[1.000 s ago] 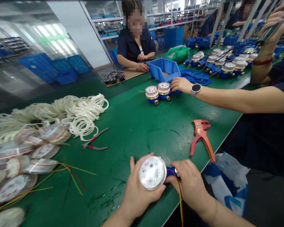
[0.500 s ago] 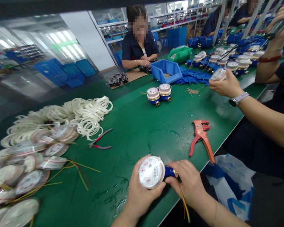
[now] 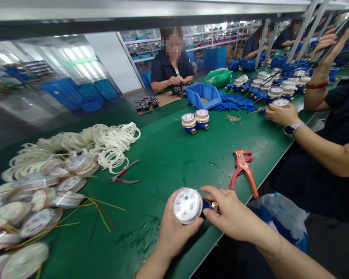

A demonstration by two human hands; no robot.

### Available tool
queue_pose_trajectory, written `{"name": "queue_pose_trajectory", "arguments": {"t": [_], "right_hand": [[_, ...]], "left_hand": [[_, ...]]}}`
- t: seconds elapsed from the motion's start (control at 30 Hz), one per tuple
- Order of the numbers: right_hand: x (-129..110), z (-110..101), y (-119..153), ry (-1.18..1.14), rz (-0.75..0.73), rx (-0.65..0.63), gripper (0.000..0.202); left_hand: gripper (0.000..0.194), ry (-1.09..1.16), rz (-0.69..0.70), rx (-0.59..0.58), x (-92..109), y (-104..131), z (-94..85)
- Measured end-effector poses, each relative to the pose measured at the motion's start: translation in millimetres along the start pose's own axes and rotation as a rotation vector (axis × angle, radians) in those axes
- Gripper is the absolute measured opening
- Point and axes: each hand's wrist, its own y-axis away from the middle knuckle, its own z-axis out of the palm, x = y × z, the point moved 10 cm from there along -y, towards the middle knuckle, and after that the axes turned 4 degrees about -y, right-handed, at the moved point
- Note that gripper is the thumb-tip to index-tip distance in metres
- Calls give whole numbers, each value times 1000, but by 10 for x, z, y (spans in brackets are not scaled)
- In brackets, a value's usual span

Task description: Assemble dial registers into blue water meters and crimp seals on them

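Note:
My left hand (image 3: 174,223) is wrapped round a water meter (image 3: 187,205) with a clear round cover and a white dial facing up. From its right side sticks out a blue pipe end (image 3: 212,204) with brass on it. My right hand (image 3: 229,211) is at that pipe end, the thumb against its near side and the index finger raised above it. Part of the meter's body is hidden by my hands. Beyond the right hand, orange-red wire strippers (image 3: 244,170) lie on the green table (image 3: 163,162).
Two water meters (image 3: 195,121) stand mid-table near a blue bin (image 3: 203,96). Left are cutting pliers (image 3: 126,174), white rings (image 3: 113,157) and wired dial units (image 3: 42,221). A co-worker's hand (image 3: 282,114) holds a meter on the right; another person (image 3: 173,62) sits opposite.
My right hand's index finger has lifted off the pipe end. The yellow and red wires hanging below that hand no longer show. The co-worker's meter at right is lower, and the whole view has shifted slightly.

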Motion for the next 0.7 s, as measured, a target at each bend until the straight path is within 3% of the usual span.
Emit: {"name": "queue_pose_trajectory", "arguments": {"t": [0.17,0.27,0.33,0.4,0.47,0.53,0.63,0.7], "right_hand": [[-2,86,-16,-281,129,-90,32],[10,22,-90,-822,128,-93,36],[250,-221,-146,-1161,176,156,51],[609,-455,-68,-1254,246,492,66],[825,-553,60,-1085,258,641,69],[866,-538,152,-672,194,609,52],[817,-354,268,95,54,542,31],[864,-227,325,405,-7,555,34]], "left_hand": [[79,-40,-23,-16,-52,17,2],[81,-120,-9,1,-80,34,-58],[82,-205,17,-39,-71,47,-82],[81,-274,25,-119,-60,67,-86],[79,-312,5,-170,-52,87,-117],[76,-336,-18,-156,-38,87,-195],[68,-407,-26,-8,-8,8,-382],[62,-457,-41,155,4,-105,-534]]}}
